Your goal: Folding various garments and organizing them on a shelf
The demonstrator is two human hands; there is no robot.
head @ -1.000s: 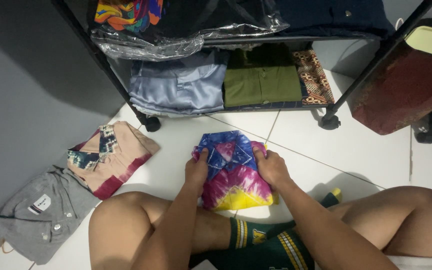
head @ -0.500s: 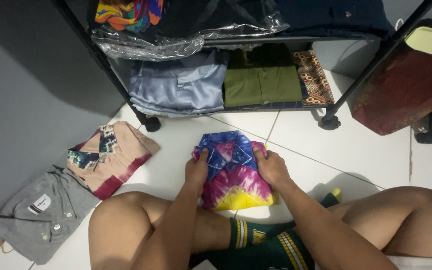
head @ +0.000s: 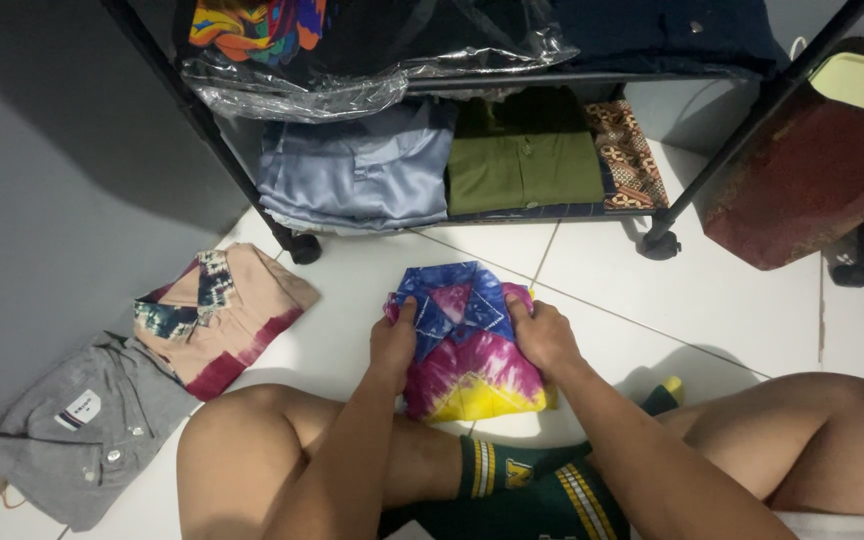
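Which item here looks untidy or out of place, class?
The grey shirt by the wall lies loosely, collar askew, partly under the folded beige patterned shirt. The tie-dye shirt under the left hand and right hand looks neat.

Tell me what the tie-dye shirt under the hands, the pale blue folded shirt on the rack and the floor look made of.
Tie-dye shirt: soft matte woven cloth, likely cotton or rayon; it creases and shows no shine.
Pale blue folded shirt: smooth satin-like fabric, with a soft sheen on its folds.
Floor: glossy white tiles, probably ceramic; grout lines show.
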